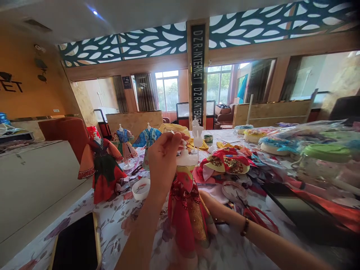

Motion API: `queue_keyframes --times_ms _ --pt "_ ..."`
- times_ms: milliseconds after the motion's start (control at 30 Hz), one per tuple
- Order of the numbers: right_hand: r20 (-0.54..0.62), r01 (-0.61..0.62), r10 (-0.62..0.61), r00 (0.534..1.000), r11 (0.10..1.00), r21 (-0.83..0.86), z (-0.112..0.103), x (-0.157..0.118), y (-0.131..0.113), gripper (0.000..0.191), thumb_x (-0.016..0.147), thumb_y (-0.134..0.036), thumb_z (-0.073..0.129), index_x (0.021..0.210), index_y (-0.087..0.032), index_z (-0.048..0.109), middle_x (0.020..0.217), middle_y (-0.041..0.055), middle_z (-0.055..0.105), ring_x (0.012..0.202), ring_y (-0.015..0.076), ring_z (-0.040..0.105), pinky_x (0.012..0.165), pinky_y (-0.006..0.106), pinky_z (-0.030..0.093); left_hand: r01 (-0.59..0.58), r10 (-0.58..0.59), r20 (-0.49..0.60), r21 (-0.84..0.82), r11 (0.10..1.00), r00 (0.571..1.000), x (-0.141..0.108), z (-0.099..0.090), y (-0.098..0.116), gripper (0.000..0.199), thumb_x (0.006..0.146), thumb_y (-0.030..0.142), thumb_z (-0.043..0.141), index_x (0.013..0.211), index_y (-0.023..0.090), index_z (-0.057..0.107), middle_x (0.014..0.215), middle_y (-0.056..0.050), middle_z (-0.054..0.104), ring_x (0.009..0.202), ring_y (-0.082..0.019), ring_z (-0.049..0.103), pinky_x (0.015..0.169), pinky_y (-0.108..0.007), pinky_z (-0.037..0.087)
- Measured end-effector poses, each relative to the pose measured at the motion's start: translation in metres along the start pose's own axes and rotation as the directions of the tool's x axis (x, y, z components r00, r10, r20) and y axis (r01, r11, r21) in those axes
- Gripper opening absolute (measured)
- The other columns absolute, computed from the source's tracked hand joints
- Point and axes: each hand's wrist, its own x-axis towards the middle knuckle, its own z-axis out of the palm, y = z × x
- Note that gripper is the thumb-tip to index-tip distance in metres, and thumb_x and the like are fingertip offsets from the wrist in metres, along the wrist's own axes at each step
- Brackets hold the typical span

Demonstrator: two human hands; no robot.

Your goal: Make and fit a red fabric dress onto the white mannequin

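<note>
A small white mannequin (pixel 186 160) stands right in front of me in a red and gold miniature dress (pixel 194 210) with a beaded red waist. Its white shoulders are bare. My left hand (pixel 163 153) is raised beside the mannequin's neck, thumb and fingers pinched together. A tiny pale bit shows at the fingertips, too small to name. My right hand (pixel 208 200) reaches behind the dress at waist height, and its fingers are hidden by the skirt. Behind stands an undressed white mannequin (pixel 197 137).
Dressed mannequins (pixel 102 165) stand at left, near a white tape roll (pixel 141 188). Fabric pieces (pixel 225 163) are heaped at right beside red-handled scissors (pixel 260 217). A phone (pixel 75 243) lies front left, a dark tablet-like device (pixel 298 210) at right, before a green-lidded jar (pixel 326 161).
</note>
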Motion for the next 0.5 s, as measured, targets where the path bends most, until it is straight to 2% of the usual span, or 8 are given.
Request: queue_keyframes --times_ms 133,267,367,467,500 --pt "0.027 0.057 -0.055 0.998 0.995 -0.078 -0.005 0.005 -0.01 0.025 0.09 -0.036 0.058 0.093 -0.013 0.064 0.093 0.0008 0.065 0.084 0.0192 0.063 0.074 0.033 0.054 -0.049 0.049 -0.002 -0.005 0.999 0.999 0.003 -0.001 0.0 0.024 0.086 0.042 0.058 0.08 0.02 0.067 0.086 -0.002 0.074 0.072 -0.01 0.067 0.066 -0.02 0.055" --pt "-0.077 0.057 -0.073 0.994 0.981 -0.187 -0.022 0.01 -0.027 0.009 0.081 -0.02 0.063 0.084 -0.012 0.067 0.076 0.0027 0.067 0.071 0.0151 0.064 0.062 0.027 0.053 -0.084 0.084 0.021 -0.011 0.996 0.996 0.007 -0.002 0.001 0.021 0.087 0.039 0.059 0.081 0.021 0.069 0.083 0.0 0.073 0.076 -0.01 0.067 0.068 -0.02 0.055" --pt "-0.252 0.055 -0.133 0.958 0.954 -0.295 -0.04 0.008 -0.058 0.021 0.077 -0.012 0.056 0.093 -0.014 0.069 0.079 0.0065 0.07 0.072 0.0168 0.065 0.061 0.027 0.05 -0.118 0.118 0.034 -0.009 0.993 0.992 0.008 -0.007 0.002 0.02 0.087 0.037 0.059 0.078 0.023 0.07 0.086 0.001 0.072 0.081 -0.011 0.066 0.07 -0.02 0.055" --pt "-0.403 0.053 -0.222 0.888 0.919 -0.391 -0.054 0.0 -0.105 0.024 0.079 -0.019 0.057 0.1 -0.016 0.069 0.073 0.0045 0.069 0.066 0.0164 0.063 0.064 0.03 0.05 -0.124 0.121 0.098 0.029 0.992 0.988 0.008 -0.013 0.006 0.018 0.087 0.037 0.059 0.08 0.026 0.073 0.089 0.003 0.072 0.077 -0.009 0.064 0.071 -0.019 0.053" --pt "-0.442 0.057 -0.255 0.86 0.909 -0.413 -0.055 -0.003 -0.122 0.024 0.081 -0.022 0.057 0.102 -0.018 0.069 0.077 0.0041 0.069 0.069 0.0162 0.063 0.067 0.031 0.05 -0.126 0.118 0.124 0.059 0.99 0.985 0.007 -0.014 0.008 0.017 0.087 0.037 0.059 0.083 0.028 0.073 0.09 0.003 0.073 0.078 -0.009 0.064 0.071 -0.019 0.052"
